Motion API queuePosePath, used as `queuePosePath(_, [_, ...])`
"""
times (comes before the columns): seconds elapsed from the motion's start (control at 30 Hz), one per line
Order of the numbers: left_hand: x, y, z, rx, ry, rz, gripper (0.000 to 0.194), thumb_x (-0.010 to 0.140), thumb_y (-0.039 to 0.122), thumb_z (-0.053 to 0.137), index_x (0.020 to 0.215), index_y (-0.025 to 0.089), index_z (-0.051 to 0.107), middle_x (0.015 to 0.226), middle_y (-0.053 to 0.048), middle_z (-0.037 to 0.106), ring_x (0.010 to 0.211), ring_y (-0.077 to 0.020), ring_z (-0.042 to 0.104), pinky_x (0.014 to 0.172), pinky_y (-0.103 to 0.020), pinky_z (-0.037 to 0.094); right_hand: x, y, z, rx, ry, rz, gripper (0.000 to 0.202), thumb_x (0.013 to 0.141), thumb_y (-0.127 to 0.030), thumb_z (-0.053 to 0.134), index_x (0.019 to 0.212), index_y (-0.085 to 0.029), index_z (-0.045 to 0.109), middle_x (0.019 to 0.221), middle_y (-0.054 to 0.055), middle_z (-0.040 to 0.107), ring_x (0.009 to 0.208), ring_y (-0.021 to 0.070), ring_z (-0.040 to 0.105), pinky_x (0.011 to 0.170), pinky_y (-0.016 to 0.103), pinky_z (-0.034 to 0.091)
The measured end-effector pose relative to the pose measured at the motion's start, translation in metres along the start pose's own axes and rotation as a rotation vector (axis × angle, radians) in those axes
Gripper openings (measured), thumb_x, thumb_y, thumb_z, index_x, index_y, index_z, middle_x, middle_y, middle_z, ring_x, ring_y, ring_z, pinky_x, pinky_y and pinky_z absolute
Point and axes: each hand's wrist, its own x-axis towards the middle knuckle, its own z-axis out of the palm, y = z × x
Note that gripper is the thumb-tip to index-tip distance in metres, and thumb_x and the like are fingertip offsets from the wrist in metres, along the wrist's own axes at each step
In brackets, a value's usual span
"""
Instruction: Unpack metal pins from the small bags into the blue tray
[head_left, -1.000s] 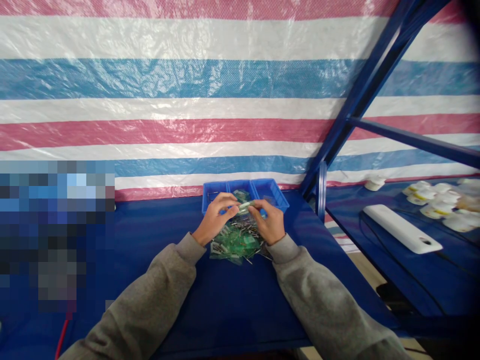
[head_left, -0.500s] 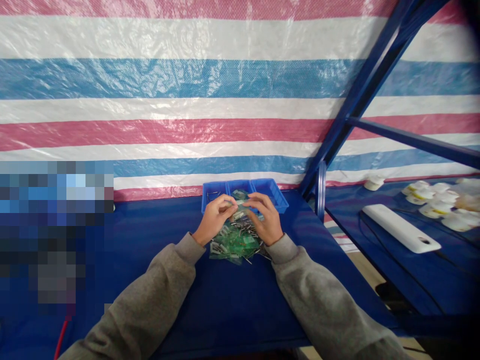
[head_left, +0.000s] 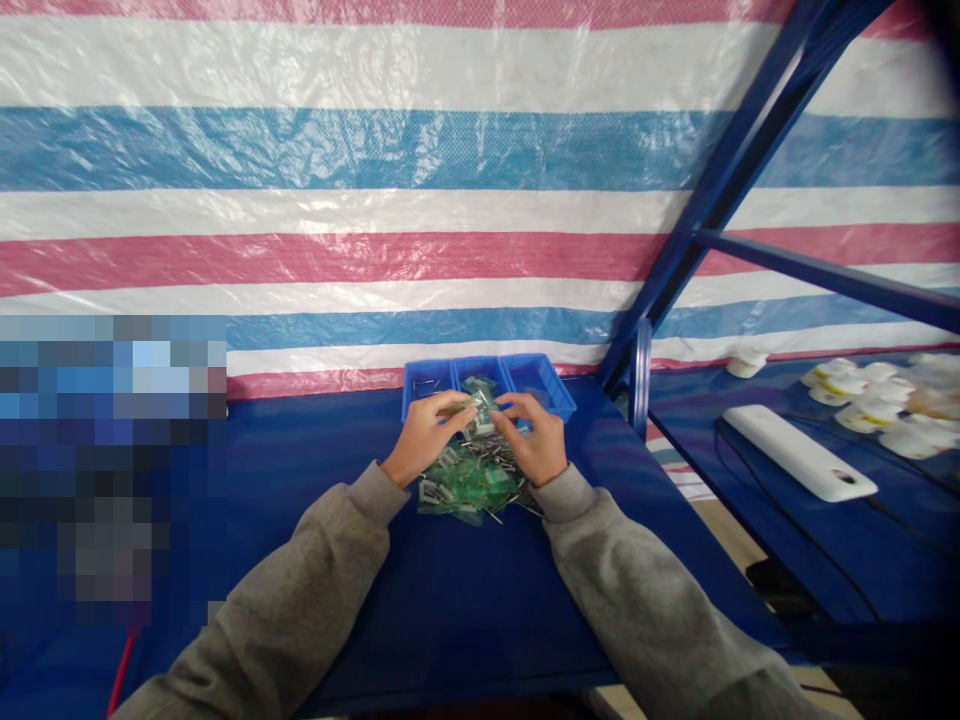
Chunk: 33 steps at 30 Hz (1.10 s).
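Note:
A small clear plastic bag (head_left: 481, 424) spans the gap between my two hands, above a pile of parts. My left hand (head_left: 424, 438) pinches its left side between thumb and fingers. At its right side, my right hand (head_left: 537, 440) is closed the same way. Under my hands lie green-tinted plastic packets (head_left: 465, 485) mixed with loose thin metal pieces (head_left: 510, 458), too small to name. Just behind my hands stands a blue divided tray (head_left: 564, 398). Its left compartment holds a few thin metal pieces, and packets lie in its middle one.
The blue table (head_left: 465, 620) carries the pile and tray. A blue metal frame (head_left: 697, 215) rises at the right. Beyond it, a second table holds a white oblong device (head_left: 799, 452), black cables and several white round items (head_left: 874, 405). A striped sheet (head_left: 375, 150) hangs behind.
The fingers of my right hand have curled closer to the thumb. The clear bag between my hands shows more plainly. The pile and tray look the same.

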Motion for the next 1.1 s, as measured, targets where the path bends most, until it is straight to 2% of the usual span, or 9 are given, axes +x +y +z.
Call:
queuePosePath(0.17, [0.0, -0.002, 0.0, -0.134, -0.023, -0.057, 0.035, 0.081, 0.039, 0.062, 0.106, 0.016, 0.056, 0.068, 0.0, 0.063, 0.052, -0.011, 0.057, 0.051, -0.022, 0.048, 0.002, -0.003, -0.003, 0.033, -0.032, -0.084, 0.026, 0.092, -0.024, 0.041, 0.109, -0.022, 0.06, 0.09, 0.005, 0.065, 0.08, 0.0166, 0.063, 0.074, 0.031, 0.051])
queuePosePath(0.27, [-0.002, -0.003, 0.0, -0.178, -0.041, -0.088, 0.041, 0.083, 0.042, 0.059, 0.115, 0.02, 0.048, 0.058, 0.005, 0.056, 0.041, -0.0085, 0.051, 0.043, -0.019, 0.041, 0.004, -0.003, -0.004, 0.029, -0.046, -0.172, 0.023, 0.088, -0.022, 0.048, 0.105, -0.022, 0.063, 0.105, 0.009, 0.058, 0.097, 0.0203, 0.059, 0.08, 0.036, 0.051])
queuePosePath(0.43, [-0.002, 0.001, 0.0, -0.012, 0.003, -0.031, 0.035, 0.088, 0.047, 0.048, 0.091, 0.015, 0.064, 0.07, -0.002, 0.06, 0.056, -0.0105, 0.056, 0.051, -0.02, 0.043, 0.005, 0.0, -0.002, -0.004, -0.011, -0.177, 0.013, 0.088, -0.025, 0.051, 0.091, -0.021, 0.063, 0.098, 0.008, 0.061, 0.095, 0.0203, 0.06, 0.084, 0.036, 0.05])
queuePosePath(0.53, [0.0, 0.003, -0.001, 0.064, 0.068, 0.045, 0.04, 0.089, 0.046, 0.046, 0.08, 0.014, 0.069, 0.093, -0.007, 0.062, 0.079, -0.0149, 0.059, 0.062, -0.022, 0.047, 0.004, 0.001, -0.001, -0.037, -0.02, -0.119, 0.015, 0.089, -0.029, 0.049, 0.09, -0.02, 0.061, 0.084, 0.005, 0.065, 0.079, 0.0178, 0.063, 0.075, 0.031, 0.051])
queuePosePath(0.6, [0.0, 0.005, -0.002, 0.063, 0.041, 0.037, 0.037, 0.085, 0.045, 0.053, 0.076, 0.013, 0.069, 0.093, -0.008, 0.063, 0.082, -0.0164, 0.059, 0.063, -0.023, 0.047, 0.003, 0.002, 0.0, -0.062, -0.018, -0.093, 0.016, 0.089, -0.031, 0.049, 0.088, -0.02, 0.061, 0.077, 0.003, 0.065, 0.071, 0.0168, 0.062, 0.07, 0.03, 0.051])
queuePosePath(0.73, [-0.001, 0.007, -0.002, -0.031, -0.061, -0.064, 0.029, 0.079, 0.039, 0.062, 0.09, 0.013, 0.067, 0.076, -0.005, 0.065, 0.067, -0.0143, 0.059, 0.06, -0.024, 0.048, 0.003, 0.002, 0.0, -0.038, 0.022, -0.076, 0.016, 0.088, -0.031, 0.051, 0.091, -0.019, 0.062, 0.078, 0.003, 0.067, 0.068, 0.0157, 0.062, 0.069, 0.028, 0.051])
queuePosePath(0.93, [-0.001, 0.009, 0.0, -0.131, -0.043, -0.098, 0.038, 0.077, 0.026, 0.063, 0.113, 0.018, 0.053, 0.064, 0.002, 0.062, 0.055, -0.0119, 0.06, 0.055, -0.023, 0.05, 0.004, 0.0, -0.003, -0.002, 0.069, -0.045, 0.017, 0.089, -0.029, 0.051, 0.097, -0.021, 0.062, 0.078, 0.002, 0.066, 0.064, 0.0147, 0.062, 0.068, 0.029, 0.052])
queuePosePath(1.03, [0.002, 0.006, -0.002, -0.236, 0.018, -0.117, 0.044, 0.078, 0.031, 0.063, 0.117, 0.02, 0.046, 0.062, 0.003, 0.06, 0.052, -0.0128, 0.061, 0.052, -0.024, 0.05, 0.005, -0.002, -0.005, 0.029, 0.027, -0.088, 0.024, 0.092, -0.022, 0.041, 0.104, -0.021, 0.062, 0.093, 0.006, 0.066, 0.078, 0.0164, 0.063, 0.075, 0.033, 0.052])
queuePosePath(1.1, [0.003, 0.002, -0.003, -0.278, 0.036, -0.132, 0.042, 0.078, 0.036, 0.063, 0.112, 0.017, 0.049, 0.063, 0.002, 0.06, 0.052, -0.0135, 0.062, 0.052, -0.024, 0.051, 0.006, -0.004, -0.005, 0.03, 0.007, -0.145, 0.025, 0.09, -0.022, 0.044, 0.107, -0.021, 0.062, 0.11, 0.009, 0.061, 0.095, 0.0194, 0.061, 0.081, 0.035, 0.052])
